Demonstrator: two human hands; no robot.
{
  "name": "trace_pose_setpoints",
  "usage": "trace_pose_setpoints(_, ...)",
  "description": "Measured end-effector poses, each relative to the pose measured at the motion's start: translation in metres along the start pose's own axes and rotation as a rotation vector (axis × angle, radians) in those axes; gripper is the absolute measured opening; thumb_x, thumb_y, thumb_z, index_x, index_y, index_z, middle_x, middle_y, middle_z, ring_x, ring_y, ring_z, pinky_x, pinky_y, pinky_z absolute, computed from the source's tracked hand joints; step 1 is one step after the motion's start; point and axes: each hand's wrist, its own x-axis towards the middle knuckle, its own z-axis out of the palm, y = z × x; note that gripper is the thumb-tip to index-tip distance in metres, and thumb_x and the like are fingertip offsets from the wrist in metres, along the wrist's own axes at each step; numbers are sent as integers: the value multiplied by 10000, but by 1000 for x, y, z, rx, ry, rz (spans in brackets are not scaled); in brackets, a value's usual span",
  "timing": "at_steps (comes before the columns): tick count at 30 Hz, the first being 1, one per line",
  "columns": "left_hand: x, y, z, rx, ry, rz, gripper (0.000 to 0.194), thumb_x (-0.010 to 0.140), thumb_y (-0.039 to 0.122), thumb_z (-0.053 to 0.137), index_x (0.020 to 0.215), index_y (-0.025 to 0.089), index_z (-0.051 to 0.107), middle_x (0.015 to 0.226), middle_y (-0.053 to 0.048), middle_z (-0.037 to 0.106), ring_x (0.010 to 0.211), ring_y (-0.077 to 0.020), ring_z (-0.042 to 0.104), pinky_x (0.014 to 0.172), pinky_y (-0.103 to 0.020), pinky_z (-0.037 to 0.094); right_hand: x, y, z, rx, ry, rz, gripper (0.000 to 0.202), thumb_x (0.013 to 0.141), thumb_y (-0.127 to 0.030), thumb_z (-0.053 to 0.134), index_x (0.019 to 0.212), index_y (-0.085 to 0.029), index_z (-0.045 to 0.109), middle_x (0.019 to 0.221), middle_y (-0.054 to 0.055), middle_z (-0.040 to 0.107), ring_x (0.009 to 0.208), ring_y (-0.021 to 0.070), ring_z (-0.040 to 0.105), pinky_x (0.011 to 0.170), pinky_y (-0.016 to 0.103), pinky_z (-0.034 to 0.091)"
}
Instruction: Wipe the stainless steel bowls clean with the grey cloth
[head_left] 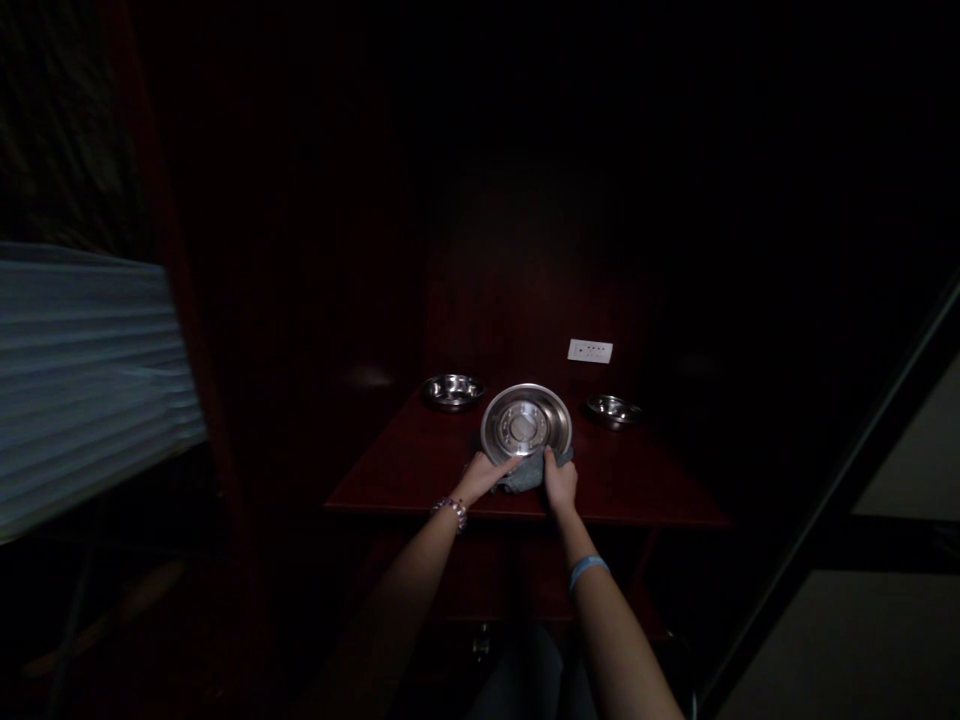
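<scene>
A shiny metal bowl (525,425) is tilted up above the dark red tabletop, its round inside facing me. My left hand (484,475) grips the bowl's lower left rim, thumb stretched along the edge. At the lower right rim, my right hand (560,482) is closed on the bowl together with a grey cloth (523,475). The cloth bunches beneath the rim between both hands. Farther back, a second metal bowl (454,392) rests at the left of the table, and a third bowl (613,411) at the right.
The dark red table (637,490) has its front edge close to my wrists. On the wall behind is a white socket plate (590,351). A pleated pale blue shape (90,370) stands at the left. Much of the surroundings is too dark to make out.
</scene>
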Motion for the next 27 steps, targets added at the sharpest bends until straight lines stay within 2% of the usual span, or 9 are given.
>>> trace_pose_setpoints(4,3,-8,-2,59,-98,86,381,716,347,703,1058,180,709,1128,-102,718,1096,-233,653,1005,-353,460,-1,-2,-1,10,-14,4,464,876,-476,484,969,-101,742,945,184,746,941,273,708,762,269,509)
trace_pose_setpoints(10,7,-15,-4,83,-70,104,339,743,287,639,1051,162,704,1121,-96,720,1087,-230,650,1021,-366,445,-4,-5,-2,-33,1,-13,462,883,-474,484,1028,-110,729,931,175,749,937,263,708,756,265,510)
trace_pose_setpoints(15,9,-8,-3,4,-11,37,308,722,197,620,1012,126,697,1095,-101,726,1032,-217,663,968,-331,481,-4,-5,-3,-46,0,-28,453,885,-462,484,1040,-114,728,887,162,753,925,255,711,760,264,512)
trace_pose_setpoints(20,10,-3,-4,-66,106,-70,293,678,129,635,966,123,688,1021,-80,745,971,-209,674,909,-324,508,-2,-2,-1,9,-17,-8,432,862,-469,513,949,-115,745,894,164,754,931,257,710,773,267,510)
trace_pose_setpoints(24,11,-7,-4,-137,147,-101,298,674,155,664,968,113,684,1000,-87,749,942,-222,683,891,-341,517,1,1,1,44,-15,-1,424,848,-475,533,918,-114,744,916,167,753,950,262,706,779,268,511)
trace_pose_setpoints(27,11,-12,-5,-139,148,-66,343,701,216,680,1027,111,672,1076,-111,730,1015,-242,669,945,-370,495,2,3,2,59,-10,2,416,847,-471,539,916,-116,743,931,172,751,957,267,705,776,271,512)
